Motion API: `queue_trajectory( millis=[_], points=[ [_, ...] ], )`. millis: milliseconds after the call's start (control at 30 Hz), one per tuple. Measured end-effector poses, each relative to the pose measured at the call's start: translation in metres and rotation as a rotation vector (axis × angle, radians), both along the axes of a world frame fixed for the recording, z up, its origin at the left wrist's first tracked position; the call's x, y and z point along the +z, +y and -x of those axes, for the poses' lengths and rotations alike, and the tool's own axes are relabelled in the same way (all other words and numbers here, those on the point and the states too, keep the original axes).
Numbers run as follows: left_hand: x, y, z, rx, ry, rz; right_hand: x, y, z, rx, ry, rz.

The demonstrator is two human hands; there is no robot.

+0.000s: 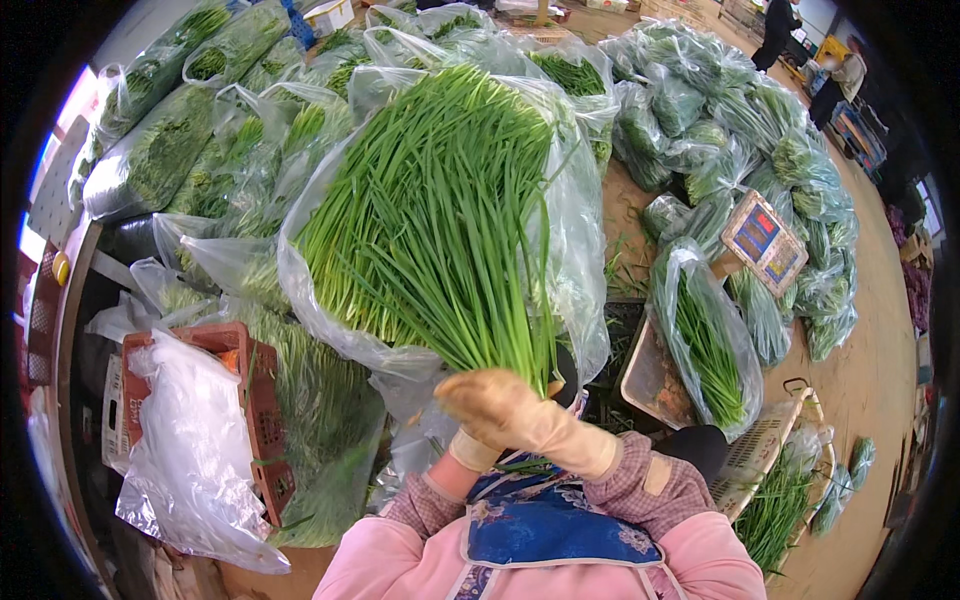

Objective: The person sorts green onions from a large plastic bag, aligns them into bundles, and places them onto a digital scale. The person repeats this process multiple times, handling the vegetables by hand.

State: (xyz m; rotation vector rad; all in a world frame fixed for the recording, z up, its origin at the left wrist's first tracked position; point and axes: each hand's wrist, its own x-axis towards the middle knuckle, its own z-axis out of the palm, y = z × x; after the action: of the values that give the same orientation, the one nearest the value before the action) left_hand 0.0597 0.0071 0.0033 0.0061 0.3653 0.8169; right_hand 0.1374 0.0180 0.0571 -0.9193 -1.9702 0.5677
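A loose bunch of garlic chives (500,290) fans away from me, its stem ends gathered at my hands. My right hand (510,405), in a stained tan glove, crosses my body to the left and lies closed over those stems. My left hand (474,452) shows little more than its glove cuff; its fingers are hidden beneath the right one. Behind and under the bunch, an opened clear plastic bag (575,240) is filled with more garlic chives (350,240).
Bagged greens (150,150) crowd the left, and another heap of bags (690,90) stands at far right. A red crate (262,420) bears clear plastic sheeting (190,430). Nearer right are a bagged bunch (705,350), a label box (765,243) and a pale basket (765,440). People (840,80) stand far off.
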Motion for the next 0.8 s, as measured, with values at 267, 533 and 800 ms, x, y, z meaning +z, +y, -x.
queue_trajectory(
  millis=[267, 533, 800],
  points=[
    [-0.011, 0.0, 0.006, -0.087, 0.027, -0.043, 0.023, 0.009, -0.011, 0.331, 0.275, 0.523],
    [-0.014, 0.021, 0.009, -0.087, 0.118, -0.054, 0.068, -0.053, -0.061, 0.594, 0.717, 1.11],
    [-0.005, 0.024, 0.006, 0.034, 0.323, -0.153, 0.06, -0.066, -0.139, 0.159, -0.617, 1.124]
  ],
)
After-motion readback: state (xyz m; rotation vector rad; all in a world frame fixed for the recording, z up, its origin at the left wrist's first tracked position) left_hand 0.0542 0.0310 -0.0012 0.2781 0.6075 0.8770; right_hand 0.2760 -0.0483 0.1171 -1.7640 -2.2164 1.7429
